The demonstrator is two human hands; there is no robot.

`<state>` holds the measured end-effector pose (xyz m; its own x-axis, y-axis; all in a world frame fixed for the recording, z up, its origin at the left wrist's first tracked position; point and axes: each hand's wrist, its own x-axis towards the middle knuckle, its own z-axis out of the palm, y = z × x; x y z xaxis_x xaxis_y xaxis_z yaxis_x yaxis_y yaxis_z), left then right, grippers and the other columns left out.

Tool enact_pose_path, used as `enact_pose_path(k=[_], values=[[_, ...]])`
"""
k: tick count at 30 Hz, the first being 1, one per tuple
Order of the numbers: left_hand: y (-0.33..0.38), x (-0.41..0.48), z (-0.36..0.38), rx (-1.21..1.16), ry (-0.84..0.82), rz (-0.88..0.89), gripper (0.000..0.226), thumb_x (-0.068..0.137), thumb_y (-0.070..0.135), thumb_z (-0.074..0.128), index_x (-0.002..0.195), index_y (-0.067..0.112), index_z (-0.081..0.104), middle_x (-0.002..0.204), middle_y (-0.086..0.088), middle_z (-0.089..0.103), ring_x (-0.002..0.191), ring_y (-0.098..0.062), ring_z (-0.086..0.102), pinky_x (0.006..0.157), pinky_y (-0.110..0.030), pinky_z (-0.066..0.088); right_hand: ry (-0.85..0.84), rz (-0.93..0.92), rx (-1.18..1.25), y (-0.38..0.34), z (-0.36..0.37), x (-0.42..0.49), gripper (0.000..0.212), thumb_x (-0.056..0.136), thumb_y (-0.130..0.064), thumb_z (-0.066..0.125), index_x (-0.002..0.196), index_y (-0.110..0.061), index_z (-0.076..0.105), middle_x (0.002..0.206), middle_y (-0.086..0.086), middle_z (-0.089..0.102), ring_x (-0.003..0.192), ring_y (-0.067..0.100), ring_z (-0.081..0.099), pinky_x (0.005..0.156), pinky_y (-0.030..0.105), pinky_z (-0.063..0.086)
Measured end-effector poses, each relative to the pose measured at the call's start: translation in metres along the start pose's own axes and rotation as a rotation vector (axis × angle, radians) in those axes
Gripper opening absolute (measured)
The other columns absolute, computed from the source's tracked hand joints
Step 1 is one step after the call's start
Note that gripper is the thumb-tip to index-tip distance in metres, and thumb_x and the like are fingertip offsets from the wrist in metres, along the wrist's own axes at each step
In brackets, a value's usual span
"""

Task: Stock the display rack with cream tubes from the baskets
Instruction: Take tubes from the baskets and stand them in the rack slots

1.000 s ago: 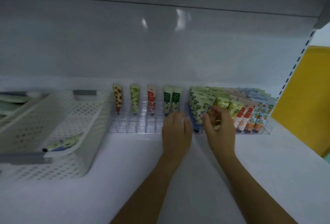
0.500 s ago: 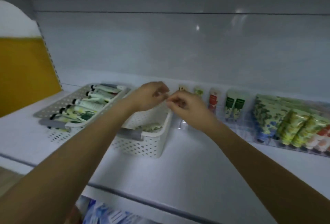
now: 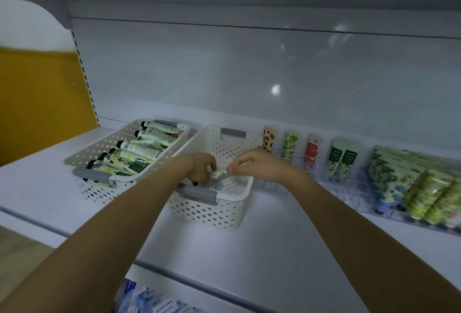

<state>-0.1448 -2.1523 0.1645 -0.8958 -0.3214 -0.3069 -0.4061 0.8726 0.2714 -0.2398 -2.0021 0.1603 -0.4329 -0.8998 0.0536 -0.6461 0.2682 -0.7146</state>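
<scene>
Both hands are dipping down into the near basket (image 3: 232, 196) now

Left hand (image 3: 200, 168) is gripping a cream tube (image 3: 219, 175) inside it, right hand (image 3: 254, 163) pinching one end. Probably light, squishy, slick; grabbing by the cap end is looking safest.

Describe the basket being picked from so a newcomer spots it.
On the shelf, two perforated baskets sit left of the clear rack. It is the right basket, nearest the rack, where the left hand and right hand hold a tube; unlike the left basket, packed with tubes, it is nearly empty.
</scene>
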Motion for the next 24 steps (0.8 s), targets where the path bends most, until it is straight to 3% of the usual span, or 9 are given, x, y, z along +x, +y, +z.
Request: enact_pose_path(k=[3, 6, 8, 9, 11, 13, 17, 22, 24], values=[[0.003, -0.007, -0.007, -0.393, 0.190, 0.064, 0.046, 0.091, 0.008, 0.055, 0.134, 0.003, 0.040, 0.123, -0.018, 0.052, 0.101, -0.027, 0.057, 0.077, -0.027, 0.053, 0.140, -0.023, 0.069, -0.001, 0.007, -0.003, 0.022, 0.082, -0.018, 0.069, 0.103, -0.014, 0.070, 0.106, -0.004, 0.065, 0.100, 0.006, 0.058, 0.084, 0.011, 0.041], [0.014, -0.019, -0.020, -0.921, 0.257, 0.179, 0.038, 0.092, 0.006, 0.053, 0.129, 0.001, 0.043, 0.112, -0.015, 0.056, 0.092, -0.021, 0.059, 0.068, -0.018, 0.054, 0.492, -0.033, 0.229, -0.003, 0.009, -0.005, 0.044, 0.083, -0.018, 0.067, 0.125, -0.013, 0.053, 0.121, -0.001, 0.050, 0.103, 0.011, 0.054, 0.077, 0.014, 0.042], [0.028, -0.026, -0.031, -1.052, 0.228, 0.280, 0.026, 0.094, 0.006, 0.049, 0.120, 0.003, 0.051, 0.106, -0.010, 0.061, 0.093, -0.018, 0.060, 0.072, -0.017, 0.054, 0.623, 0.014, 0.455, -0.011, -0.003, -0.007, 0.048, 0.086, -0.021, 0.064, 0.131, -0.013, 0.048, 0.123, -0.004, 0.050, 0.102, 0.009, 0.052, 0.071, 0.011, 0.043], [0.036, -0.028, -0.034, -1.087, 0.186, 0.324, 0.024, 0.095, 0.006, 0.046, 0.118, 0.003, 0.053, 0.103, -0.008, 0.063, 0.091, -0.015, 0.061, 0.073, -0.016, 0.054, 0.627, 0.035, 0.550, -0.015, -0.010, -0.009, 0.038, 0.088, -0.021, 0.062, 0.124, -0.013, 0.055, 0.122, -0.002, 0.054, 0.101, 0.011, 0.053, 0.075, 0.014, 0.046], [0.054, -0.032, -0.037, -1.146, 0.101, 0.378, 0.024, 0.096, 0.005, 0.043, 0.116, 0.003, 0.054, 0.098, -0.006, 0.064, 0.084, -0.010, 0.064, 0.071, -0.015, 0.054, 0.599, 0.047, 0.647, -0.018, -0.026, -0.019, 0.010, 0.090, -0.018, 0.058, 0.095, -0.018, 0.066, 0.110, 0.006, 0.065, 0.096, 0.017, 0.059, 0.087, 0.029, 0.051], [0.073, -0.030, -0.037, -1.212, 0.056, 0.423, 0.024, 0.096, 0.003, 0.041, 0.116, 0.002, 0.054, 0.095, -0.007, 0.064, 0.079, -0.008, 0.065, 0.073, -0.016, 0.054, 0.568, -0.016, 0.801, -0.016, -0.039, -0.034, 0.016, 0.092, -0.013, 0.053, 0.082, -0.020, 0.064, 0.089, 0.001, 0.070, 0.082, 0.013, 0.065, 0.081, 0.025, 0.054], [0.120, -0.022, -0.027, -1.167, 0.020, 0.468, 0.024, 0.094, 0.005, 0.047, 0.116, 0.002, 0.056, 0.097, -0.007, 0.064, 0.084, -0.011, 0.062, 0.080, -0.019, 0.051, 0.625, -0.018, 0.829, 0.008, -0.064, -0.070, 0.016, 0.092, -0.013, 0.052, 0.081, -0.018, 0.063, 0.084, 0.002, 0.066, 0.076, 0.010, 0.062, 0.081, 0.025, 0.048], [0.189, -0.004, 0.011, -0.829, 0.204, 0.546, 0.032, 0.083, -0.003, 0.062, 0.114, 0.003, 0.060, 0.101, -0.014, 0.066, 0.090, -0.018, 0.060, 0.088, -0.029, 0.050, 0.845, 0.013, 0.733, 0.048, -0.085, -0.126, 0.018, 0.090, -0.010, 0.054, 0.076, -0.016, 0.064, 0.081, 0.017, 0.065, 0.075, 0.019, 0.058, 0.073, 0.028, 0.045], [0.216, 0.005, 0.037, -0.801, 0.281, 0.594, 0.032, 0.082, -0.005, 0.061, 0.114, -0.002, 0.060, 0.105, -0.014, 0.065, 0.087, -0.013, 0.060, 0.079, -0.017, 0.049, 0.914, 0.021, 0.760, 0.065, -0.088, -0.148, 0.014, 0.090, -0.009, 0.055, 0.082, -0.014, 0.066, 0.082, 0.014, 0.070, 0.077, 0.019, 0.064, 0.076, 0.029, 0.051]])
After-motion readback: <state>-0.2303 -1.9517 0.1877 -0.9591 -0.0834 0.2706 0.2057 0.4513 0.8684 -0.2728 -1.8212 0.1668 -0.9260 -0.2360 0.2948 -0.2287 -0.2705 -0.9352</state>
